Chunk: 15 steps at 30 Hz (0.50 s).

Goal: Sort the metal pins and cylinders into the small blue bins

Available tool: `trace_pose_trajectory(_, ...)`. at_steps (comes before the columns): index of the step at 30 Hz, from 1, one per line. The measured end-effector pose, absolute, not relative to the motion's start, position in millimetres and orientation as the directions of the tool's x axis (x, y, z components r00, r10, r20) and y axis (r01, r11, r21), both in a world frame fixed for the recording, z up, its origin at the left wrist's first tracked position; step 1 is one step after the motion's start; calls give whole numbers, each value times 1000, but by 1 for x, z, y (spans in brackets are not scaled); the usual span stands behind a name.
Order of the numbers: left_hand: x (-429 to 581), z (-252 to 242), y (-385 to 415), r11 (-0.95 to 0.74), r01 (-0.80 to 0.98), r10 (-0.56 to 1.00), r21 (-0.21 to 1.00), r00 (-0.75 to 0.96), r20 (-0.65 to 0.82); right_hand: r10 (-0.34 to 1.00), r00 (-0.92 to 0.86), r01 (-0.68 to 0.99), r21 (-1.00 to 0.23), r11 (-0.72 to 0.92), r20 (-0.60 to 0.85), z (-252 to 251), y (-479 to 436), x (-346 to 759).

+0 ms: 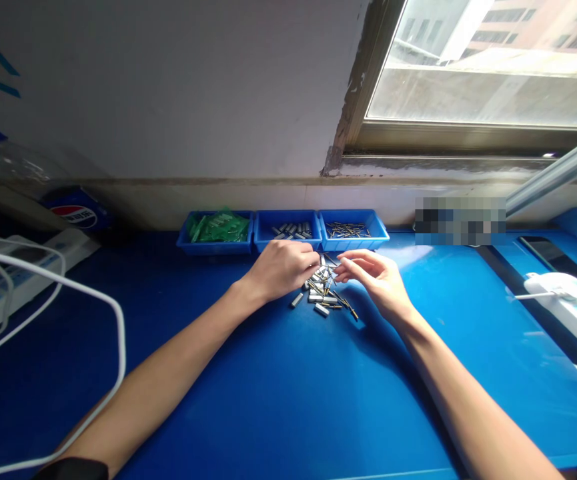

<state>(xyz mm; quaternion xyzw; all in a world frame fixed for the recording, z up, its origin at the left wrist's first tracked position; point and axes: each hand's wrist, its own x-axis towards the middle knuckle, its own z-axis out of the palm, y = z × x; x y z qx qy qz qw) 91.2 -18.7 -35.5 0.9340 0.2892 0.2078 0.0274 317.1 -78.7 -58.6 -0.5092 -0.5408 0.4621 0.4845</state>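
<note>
Over a loose pile of small metal parts (322,299) on the blue table (278,387), my left hand (285,268) is closed, its fingertips pressed together at the pile's upper left. What it grips is too small to make out. My right hand (372,275) faces it from the right, thumb and index finger pinched near a thin pin-like piece; the exact hold is unclear. The pile mixes short silvery cylinders and thin brass-coloured pins. Right behind the hands stand a blue bin of silvery cylinders (288,217) and a blue bin of thin pins (379,228).
A third blue bin (183,241) holds green plastic bags (223,227). At the left are a bottle (18,167), a white cable (122,333) and a power strip. A phone (548,255) and another white power strip (575,310) lie at the right. The wall and window rise behind.
</note>
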Motion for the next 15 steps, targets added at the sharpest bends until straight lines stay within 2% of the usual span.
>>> trace_pose_trajectory(9,93,-37,-19,-831,525,554,186,744,373,996,-82,27,-999,-39,-41,-66,-78,317)
trace_pose_trajectory(15,92,-33,-20,-778,588,628,221,721,294,1000,-5,37,-999,16,16,-68,-78,319)
